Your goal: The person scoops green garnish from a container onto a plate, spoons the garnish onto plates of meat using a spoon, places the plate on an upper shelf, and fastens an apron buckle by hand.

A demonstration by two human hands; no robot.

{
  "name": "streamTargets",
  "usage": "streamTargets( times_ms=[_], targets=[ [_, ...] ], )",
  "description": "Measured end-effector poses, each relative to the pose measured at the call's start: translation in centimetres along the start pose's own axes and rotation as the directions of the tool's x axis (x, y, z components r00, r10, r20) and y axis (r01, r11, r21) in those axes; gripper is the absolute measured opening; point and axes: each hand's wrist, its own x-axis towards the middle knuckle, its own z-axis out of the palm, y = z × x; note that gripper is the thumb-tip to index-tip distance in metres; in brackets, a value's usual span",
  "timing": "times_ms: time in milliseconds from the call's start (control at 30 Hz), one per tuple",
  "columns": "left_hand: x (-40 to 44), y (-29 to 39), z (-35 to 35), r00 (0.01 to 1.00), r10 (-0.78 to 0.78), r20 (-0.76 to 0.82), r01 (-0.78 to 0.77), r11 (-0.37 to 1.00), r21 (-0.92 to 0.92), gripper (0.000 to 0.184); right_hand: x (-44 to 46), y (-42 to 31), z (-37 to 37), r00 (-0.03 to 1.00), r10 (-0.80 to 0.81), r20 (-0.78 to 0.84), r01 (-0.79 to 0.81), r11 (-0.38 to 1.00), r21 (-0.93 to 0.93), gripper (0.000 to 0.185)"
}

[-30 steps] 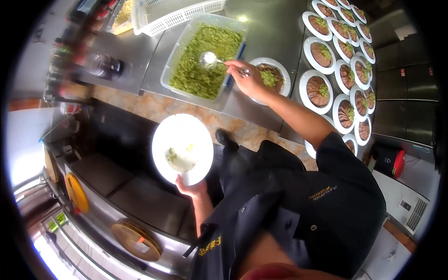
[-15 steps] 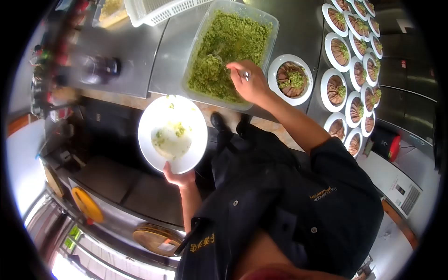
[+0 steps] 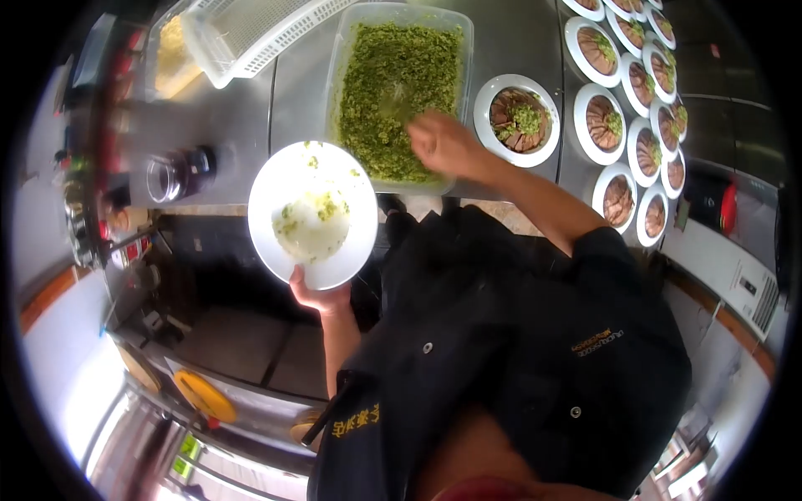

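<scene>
My left hand point(image 3: 322, 294) grips the near rim of a white plate point(image 3: 357, 250), thumb on top. Green chopped bits and a wet film lie on the plate, which I hold off the counter's front edge. Over a clear plastic tub point(image 3: 464, 83) of chopped green sauce point(image 3: 393, 58), my right hand point(image 3: 443, 146) is closed around a spoon point(image 3: 403, 98). The spoon is blurred, its bowl end down at the sauce. Just right of the tub stands a white plate of sliced meat point(image 3: 520, 121) topped with green sauce.
Several white plates of sliced meat point(image 3: 603, 123) crowd the counter's right side, most with green topping. A white plastic basket point(image 3: 242, 42) and a tub with pale yellow contents point(image 3: 171, 54) stand back left. Left on the steel counter point(image 3: 296, 100) is a dark jar point(image 3: 180, 174).
My right hand stays over the tub while the spoon moves in the sauce and blurs. The plate in my left hand shifts slightly up in view. The camera view has turned a little.
</scene>
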Motion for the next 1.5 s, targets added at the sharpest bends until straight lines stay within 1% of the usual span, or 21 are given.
streamTargets(
  times_ms=[67,100,300,367,467,500,567,600,700,767,833,867,967,1067,1100,1133,1167,1233,1367,1433,1500],
  targets=[
    [2.8,1.7,0.1,0.998,-0.037,0.048,0.037,0.999,-0.003,0.079,-1.9,-4.5,0.7,0.992,0.007,0.125,-0.023,0.991,0.132,0.011],
    [4.5,2.4,0.2,0.997,-0.044,0.065,0.046,0.999,-0.016,0.079,-1.4,-6.4,0.4,0.994,0.049,0.094,-0.072,0.963,0.261,0.008],
    [11.4,6.0,-1.0,0.994,-0.084,0.072,0.082,0.996,0.037,0.079,10.1,1.6,0.8,0.859,0.449,0.244,-0.473,0.880,0.045,0.011],
    [13.1,7.0,-1.7,0.987,-0.127,0.095,0.124,0.991,0.041,0.079,10.4,4.7,1.9,0.945,0.200,-0.260,-0.201,0.979,0.021,0.027],
    [15.4,7.8,-3.3,0.986,-0.139,0.095,0.134,0.989,0.056,0.079,7.2,1.6,3.1,0.989,0.121,-0.086,-0.122,0.993,-0.004,0.019],
    [16.0,8.1,-3.6,0.985,-0.144,0.095,0.140,0.989,0.052,0.079,5.3,1.1,4.7,0.953,0.257,0.163,-0.284,0.944,0.170,0.013],
    [16.7,8.6,-4.1,0.979,-0.179,0.101,0.176,0.984,0.037,0.078,2.9,-4.7,5.6,0.939,0.253,0.232,-0.295,0.941,0.167,0.015],
    [17.0,8.7,-4.3,0.978,-0.184,0.101,0.182,0.983,0.033,0.078,3.0,-8.6,4.8,0.990,0.129,0.058,-0.129,0.992,0.004,0.021],
    [17.6,8.6,-4.8,0.976,-0.197,0.094,0.196,0.980,0.012,0.076,2.5,-8.3,4.4,0.995,-0.007,0.103,-0.004,0.994,0.105,0.032],
    [18.0,8.8,-4.9,0.969,-0.207,0.135,0.211,0.977,-0.014,0.075,3.7,-4.3,3.8,0.945,0.202,0.257,-0.173,0.976,-0.132,0.046],
    [18.6,9.2,-4.9,0.965,-0.209,0.156,0.210,0.978,0.010,0.075,5.4,0.7,2.5,0.995,0.084,0.046,-0.073,0.977,-0.202,0.054],
    [18.8,9.4,-4.8,0.963,-0.207,0.175,0.205,0.978,0.030,0.075,5.8,2.3,2.0,0.991,0.117,-0.060,-0.128,0.966,-0.225,0.062],
    [19.2,9.7,-3.8,0.961,-0.210,0.182,0.209,0.978,0.029,0.076,5.5,1.0,2.3,0.989,0.145,0.018,-0.142,0.983,-0.113,0.055],
    [20.0,9.9,-4.1,0.960,-0.196,0.199,0.191,0.981,0.045,0.078,3.7,-5.5,5.4,0.994,0.104,-0.025,-0.104,0.995,-0.006,0.035],
    [20.3,9.9,-3.9,0.960,-0.197,0.201,0.192,0.980,0.046,0.078,3.2,-7.3,6.6,0.916,0.400,-0.029,-0.374,0.879,0.296,0.029],
    [20.5,9.9,-3.6,0.963,-0.182,0.199,0.173,0.983,0.062,0.077,2.8,-8.3,7.1,0.760,0.647,0.059,-0.562,0.609,0.560,0.026],
    [20.6,9.8,-3.4,0.966,-0.167,0.198,0.154,0.985,0.079,0.077,2.5,-8.7,7.0,0.759,0.648,0.057,-0.562,0.609,0.560,0.026],
    [20.6,9.8,-2.8,0.964,-0.173,0.204,0.159,0.984,0.084,0.076,1.9,-9.2,6.3,0.515,0.843,0.158,-0.514,0.156,0.844,0.032],
    [21.0,9.6,-1.3,0.970,-0.150,0.192,0.127,0.984,0.129,0.074,0.6,-9.6,4.2,0.494,0.859,0.135,-0.438,0.111,0.892,0.034],
    [20.8,9.6,0.9,0.968,-0.145,0.206,0.110,0.979,0.170,0.074,0.4,-10.2,2.5,0.585,0.811,0.018,-0.457,0.311,0.833,0.033],
    [20.8,9.0,2.7,0.967,-0.130,0.218,0.079,0.970,0.229,0.076,0.2,-10.1,1.4,0.619,0.785,-0.018,-0.466,0.386,0.796,0.032]
  ],
)
